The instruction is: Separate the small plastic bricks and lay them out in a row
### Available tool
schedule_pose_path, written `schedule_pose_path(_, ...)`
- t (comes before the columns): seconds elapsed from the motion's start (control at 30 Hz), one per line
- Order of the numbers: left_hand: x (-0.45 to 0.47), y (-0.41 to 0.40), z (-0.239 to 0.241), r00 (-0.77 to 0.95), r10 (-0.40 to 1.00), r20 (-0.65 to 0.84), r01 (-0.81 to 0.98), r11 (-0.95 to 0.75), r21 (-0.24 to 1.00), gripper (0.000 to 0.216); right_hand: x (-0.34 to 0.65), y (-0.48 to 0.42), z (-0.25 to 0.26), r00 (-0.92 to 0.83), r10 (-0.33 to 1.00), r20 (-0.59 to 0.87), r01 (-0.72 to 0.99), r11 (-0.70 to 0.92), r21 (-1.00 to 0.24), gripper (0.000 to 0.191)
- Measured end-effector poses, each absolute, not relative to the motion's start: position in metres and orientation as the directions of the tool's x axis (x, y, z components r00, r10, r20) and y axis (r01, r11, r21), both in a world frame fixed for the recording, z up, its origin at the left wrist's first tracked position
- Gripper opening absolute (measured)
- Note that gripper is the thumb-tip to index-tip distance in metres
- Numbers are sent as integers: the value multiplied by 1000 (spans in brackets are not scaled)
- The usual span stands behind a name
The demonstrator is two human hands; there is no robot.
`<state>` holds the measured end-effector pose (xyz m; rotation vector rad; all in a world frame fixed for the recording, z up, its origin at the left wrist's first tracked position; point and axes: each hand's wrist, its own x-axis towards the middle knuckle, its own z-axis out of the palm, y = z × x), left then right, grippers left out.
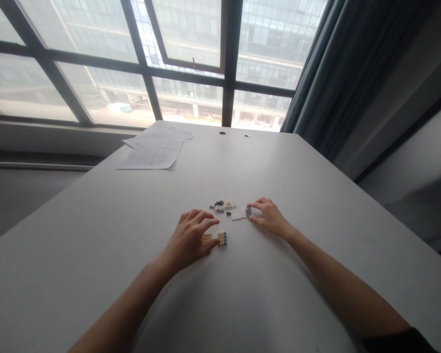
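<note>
My left hand (194,234) hovers at the middle of the white table, thumb and fingers apart, over yellow building bricks (207,238). Beside its thumb tip lies a yellow and grey studded brick piece (222,239); whether the thumb touches it I cannot tell. To the right, my right hand (270,215) has its thumb and fingers around the ends of a grey studded brick piece (248,212) standing on the table. A thin white piece (238,216) lies just left of that hand. Behind them is a small pile of white, black and grey bricks (223,205).
Printed paper sheets (154,149) lie at the table's far left. Two small cable holes, one a round hole (222,133), are near the back edge. Beyond the white table (279,166) stand large windows (191,34), with a dark curtain (338,73) on the right.
</note>
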<state>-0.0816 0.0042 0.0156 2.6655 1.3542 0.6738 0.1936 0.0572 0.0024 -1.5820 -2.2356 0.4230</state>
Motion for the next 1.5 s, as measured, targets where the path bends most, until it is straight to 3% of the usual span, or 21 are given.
schedule_pose_path(0.3,-82,4,17,515,783,349,750,-609,257,32,187,59,1,-359,921,152,832,389,-395,24)
schedule_pose_path(0.4,-81,5,16,512,788,341,756,-602,257,32,188,56,2,-338,920,197,789,391,-474,23)
schedule_pose_path(0.47,-81,4,16,510,787,347,755,-603,259,31,189,52,3,-297,939,173,676,335,-656,24)
schedule_pose_path(0.57,-80,4,17,515,778,361,746,-614,259,27,187,41,4,-274,962,14,312,103,-944,32)
schedule_pose_path(0.63,-80,4,17,523,769,367,737,-625,259,26,185,33,5,-293,953,-76,84,-54,-995,37)
schedule_pose_path(0.73,-80,4,18,528,762,375,729,-633,260,25,183,24,9,-316,941,-119,-33,-136,-990,40)
schedule_pose_path(0.8,-80,4,18,529,761,377,730,-634,256,25,181,21,11,-323,942,-95,23,-93,-995,39)
schedule_pose_path(0.9,-80,4,19,525,763,377,737,-629,247,24,177,14,13,-333,941,57,332,174,-927,30)
schedule_pose_path(0.97,-80,4,19,524,762,381,739,-629,241,24,172,8,12,-363,914,183,576,374,-727,24)
schedule_pose_path(1.03,-81,5,18,526,759,384,738,-632,237,24,168,2,9,-418,882,217,702,465,-539,24)
schedule_pose_path(1.13,-81,5,17,528,759,381,739,-632,235,25,163,-3,5,-477,865,158,737,491,-464,23)
schedule_pose_path(1.5,-80,3,14,544,752,373,727,-644,237,26,155,-2,-2,-485,856,179,717,506,-480,28)
